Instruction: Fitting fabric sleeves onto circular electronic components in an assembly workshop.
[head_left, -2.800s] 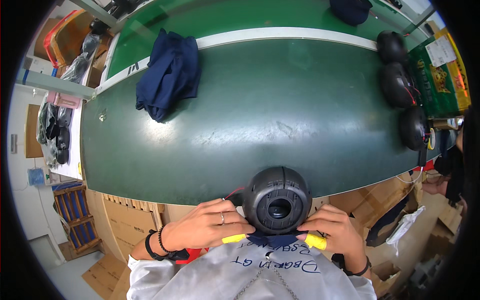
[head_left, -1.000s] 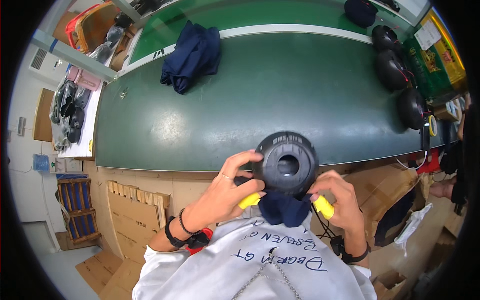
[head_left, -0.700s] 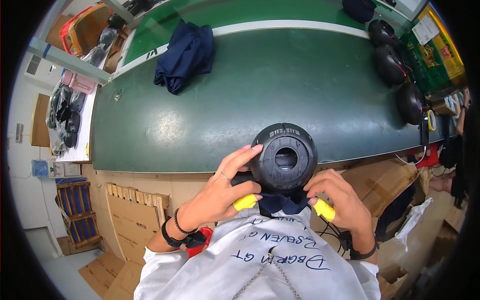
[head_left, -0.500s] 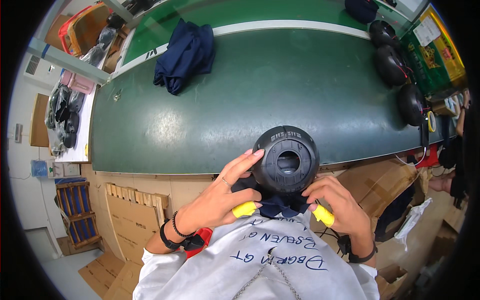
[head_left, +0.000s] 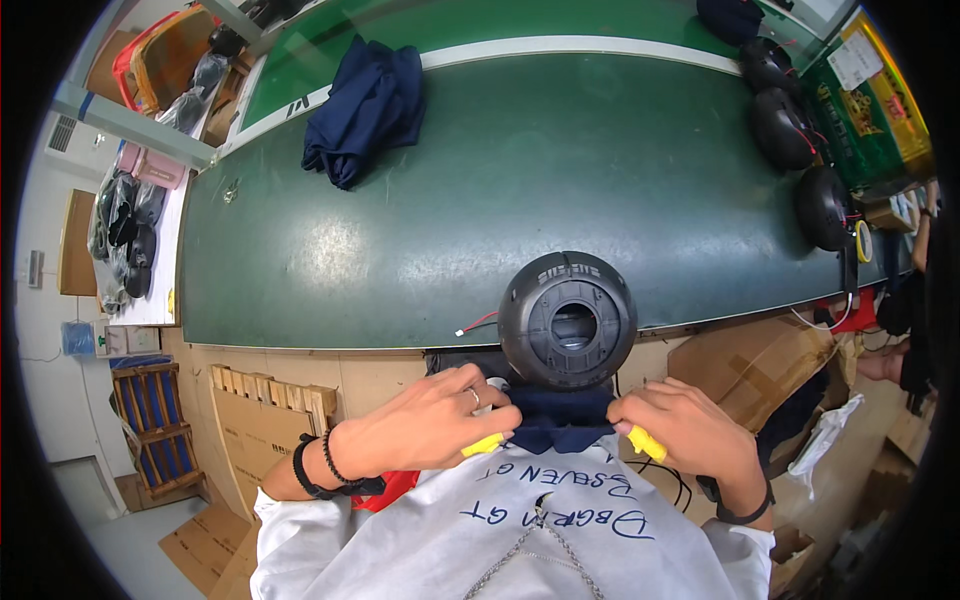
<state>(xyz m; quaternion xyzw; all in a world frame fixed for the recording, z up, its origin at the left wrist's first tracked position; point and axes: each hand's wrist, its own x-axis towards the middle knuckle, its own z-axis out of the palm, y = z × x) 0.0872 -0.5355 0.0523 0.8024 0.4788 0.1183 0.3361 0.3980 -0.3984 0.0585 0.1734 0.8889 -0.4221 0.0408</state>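
A black round shell (head_left: 528, 335) with an opening in its near face sits at the green table's near edge. From its left side a thin red wire with a small white plug (head_left: 478, 324) sticks out. Just below the shell, a piece of navy cloth (head_left: 560, 410) stretches between my hands, close to my white shirt. My left hand (head_left: 432, 418) pinches the cloth's left end, and my right hand (head_left: 688, 425) pinches its right end. Yellow wrapping covers both thumbs. Neither hand touches the shell.
A crumpled navy cloth (head_left: 365, 110) lies on the green table (head_left: 480, 180) at the far left. Several black round shells (head_left: 825, 208) line the right end beside a green and yellow box (head_left: 870, 105). Cardboard (head_left: 750, 365) stands below the table's right side.
Both hands have come off the shell and drawn back toward me, spreading the navy cloth wider between them. The red wire at the shell's left has come into view.
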